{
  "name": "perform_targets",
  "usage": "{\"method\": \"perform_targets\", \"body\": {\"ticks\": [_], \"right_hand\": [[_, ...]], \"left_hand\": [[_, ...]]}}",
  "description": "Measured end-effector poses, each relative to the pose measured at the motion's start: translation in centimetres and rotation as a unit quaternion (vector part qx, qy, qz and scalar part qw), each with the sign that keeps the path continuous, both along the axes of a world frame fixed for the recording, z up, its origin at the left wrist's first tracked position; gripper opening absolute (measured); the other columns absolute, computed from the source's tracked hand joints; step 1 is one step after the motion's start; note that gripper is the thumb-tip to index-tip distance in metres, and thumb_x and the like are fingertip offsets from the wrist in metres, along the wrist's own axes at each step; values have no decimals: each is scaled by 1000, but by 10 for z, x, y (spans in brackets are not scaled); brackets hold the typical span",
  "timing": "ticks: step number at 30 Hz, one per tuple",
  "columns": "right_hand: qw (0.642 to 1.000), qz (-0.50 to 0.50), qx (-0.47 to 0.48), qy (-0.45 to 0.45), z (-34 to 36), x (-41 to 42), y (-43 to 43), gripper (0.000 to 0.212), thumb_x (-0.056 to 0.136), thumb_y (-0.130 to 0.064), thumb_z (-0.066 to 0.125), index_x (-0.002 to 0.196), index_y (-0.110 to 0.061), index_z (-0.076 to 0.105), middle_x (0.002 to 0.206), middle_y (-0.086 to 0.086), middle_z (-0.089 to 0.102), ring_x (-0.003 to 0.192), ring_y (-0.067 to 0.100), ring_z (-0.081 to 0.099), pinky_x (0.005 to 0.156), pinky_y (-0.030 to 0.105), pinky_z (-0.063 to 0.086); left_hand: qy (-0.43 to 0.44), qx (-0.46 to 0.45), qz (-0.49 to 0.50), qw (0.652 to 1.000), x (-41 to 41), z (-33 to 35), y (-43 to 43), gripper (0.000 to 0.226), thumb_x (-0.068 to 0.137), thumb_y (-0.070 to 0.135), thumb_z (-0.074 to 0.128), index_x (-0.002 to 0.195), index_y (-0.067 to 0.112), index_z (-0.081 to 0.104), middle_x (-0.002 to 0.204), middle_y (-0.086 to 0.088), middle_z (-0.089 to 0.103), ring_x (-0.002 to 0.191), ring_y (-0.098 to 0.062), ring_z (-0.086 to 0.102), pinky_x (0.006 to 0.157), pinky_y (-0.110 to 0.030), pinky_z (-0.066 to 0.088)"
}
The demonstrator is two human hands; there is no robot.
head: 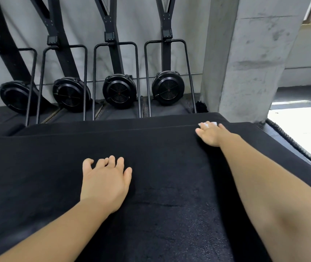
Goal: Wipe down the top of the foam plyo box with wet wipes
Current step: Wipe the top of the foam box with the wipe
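Observation:
The black foam plyo box fills the lower half of the view, its top slightly streaked in the middle. My left hand rests flat on the top near the centre, fingers spread and holding nothing. My right hand reaches to the far right edge of the top and presses a white wet wipe against the surface with straight fingers. Only a small white part of the wipe shows beyond the fingertips.
Behind the box stand several black ski-erg machines with round fan housings against a grey wall. A concrete pillar rises at the far right corner. A second black box edge lies just beyond. Bright floor shows on the right.

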State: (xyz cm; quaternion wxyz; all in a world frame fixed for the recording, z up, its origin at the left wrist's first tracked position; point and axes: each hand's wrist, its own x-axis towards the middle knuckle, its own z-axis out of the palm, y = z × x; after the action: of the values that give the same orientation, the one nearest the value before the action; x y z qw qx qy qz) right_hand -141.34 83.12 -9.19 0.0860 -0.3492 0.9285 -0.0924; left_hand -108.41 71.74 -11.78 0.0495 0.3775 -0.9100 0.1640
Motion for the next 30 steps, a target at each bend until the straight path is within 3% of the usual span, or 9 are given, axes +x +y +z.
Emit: {"method": "perform_targets", "body": {"ticks": [4, 7, 10, 12, 15, 19, 22, 26, 30], "right_hand": [[999, -37, 20, -12, 0, -4, 7, 53, 102, -36, 22, 147, -13, 36, 158, 10, 29, 146, 33, 19, 119, 47, 19], [999, -35, 30, -28, 4, 19, 4, 25, 99, -30, 22, 107, -14, 39, 148, 12, 36, 132, 36, 29, 113, 48, 27], [999, 20, 7, -27, 3, 70, 4, 45, 101, -35, 23, 131, -10, 44, 150, 10, 33, 138, 33, 25, 114, 41, 22], [997, 64, -10, -34, 3, 119, 3, 57, 102, -42, 23, 148, -11, 34, 148, 6, 32, 138, 30, 24, 114, 40, 22], [990, 122, -39, -51, 5, 190, 0, 48, 100, -45, 30, 132, -13, 48, 132, 3, 41, 132, 32, 33, 105, 39, 32], [970, 238, 17, -46, 1, 239, -7, 57, 105, -39, 15, 154, -12, 23, 161, 11, 16, 149, 22, 4, 122, 38, 6], [971, 236, 9, -46, 0, 223, 0, 57, 105, -41, 15, 158, -21, 15, 165, 4, 6, 151, 19, 1, 123, 38, 0], [984, 179, -19, -6, 1, 164, 18, 51, 103, -38, 22, 150, -19, 32, 151, 2, 33, 140, 25, 25, 116, 37, 19], [997, 80, -11, -13, -2, 90, 49, 53, 101, -43, 21, 148, -22, 34, 152, 2, 32, 140, 30, 27, 117, 43, 20]], "left_hand": [[-1, 3, -2, 1000, 0, 1, -1, 62, 96, 46, 0, 144, 27, 34, 145, 7, 44, 133, -15, 38, 105, -46, 1], [6, 5, -10, 1000, -1, 2, -1, 60, 95, 45, 1, 135, 27, 42, 132, 9, 50, 125, -16, 43, 104, -47, 3], [21, 9, -16, 1000, -2, 3, 0, 55, 95, 44, 2, 122, 26, 46, 116, 10, 53, 117, -16, 47, 104, -47, 6], [28, 18, -17, 999, -1, 4, 1, 51, 95, 44, 1, 109, 25, 46, 105, 10, 51, 112, -17, 49, 105, -48, 9], [28, 29, -11, 999, -1, 7, 2, 44, 94, 41, 2, 100, 24, 42, 104, 8, 51, 112, -18, 49, 105, -49, 10], [0, 37, -3, 999, 1, 8, 2, 26, 94, 35, 21, 107, 26, 43, 111, 9, 51, 115, -17, 48, 106, -50, 11], [11, 33, -8, 999, 1, 8, 3, 32, 96, 37, 11, 101, 26, 41, 106, 9, 51, 113, -17, 50, 106, -50, 13], [6, 21, -11, 1000, -1, 6, 1, 41, 99, 38, 8, 109, 25, 46, 107, 9, 51, 111, -18, 50, 106, -51, 11], [10, 21, -10, 1000, -2, 3, -2, 47, 99, 41, 7, 120, 25, 46, 116, 9, 53, 118, -17, 49, 104, -49, 6]]}}
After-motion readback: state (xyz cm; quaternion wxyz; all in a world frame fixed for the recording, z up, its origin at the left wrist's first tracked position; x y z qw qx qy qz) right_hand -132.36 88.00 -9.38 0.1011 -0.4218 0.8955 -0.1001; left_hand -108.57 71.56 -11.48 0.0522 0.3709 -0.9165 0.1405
